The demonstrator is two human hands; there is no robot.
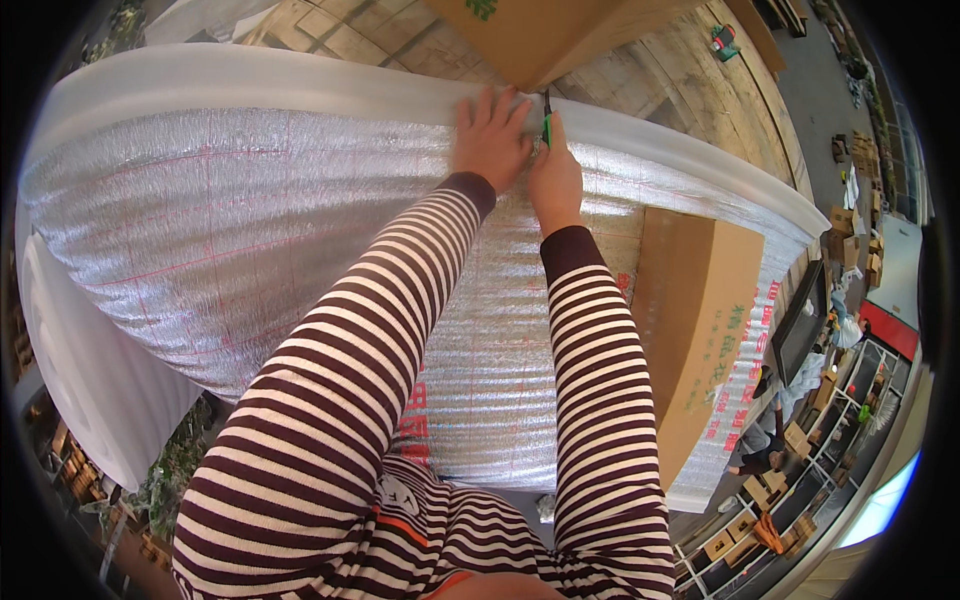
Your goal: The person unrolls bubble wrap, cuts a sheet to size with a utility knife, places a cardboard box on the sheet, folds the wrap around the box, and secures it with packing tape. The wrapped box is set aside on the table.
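Across the table before me lies a silver foil-faced foam sheet (pixel 337 180) with red lines and red print. Its far border is a white foam edge (pixel 225 82), which looks folded or curled over. My left hand (pixel 491 139) rests palm down there with its fingers apart. Just to its right, my right hand (pixel 556 180) grips a green-handled cutting tool (pixel 547 129), perhaps scissors, whose dark tip points away from me over the white edge. How much of the tool is under the fingers cannot be told.
A cardboard box (pixel 697 330) lies on the foil to the right. Another cardboard box (pixel 555 37) stands on the wooden tabletop (pixel 645 82), close to the tool tip. At the left hangs a thick foam roll (pixel 90 375). Beyond, a person (pixel 765 454) is near shelving.
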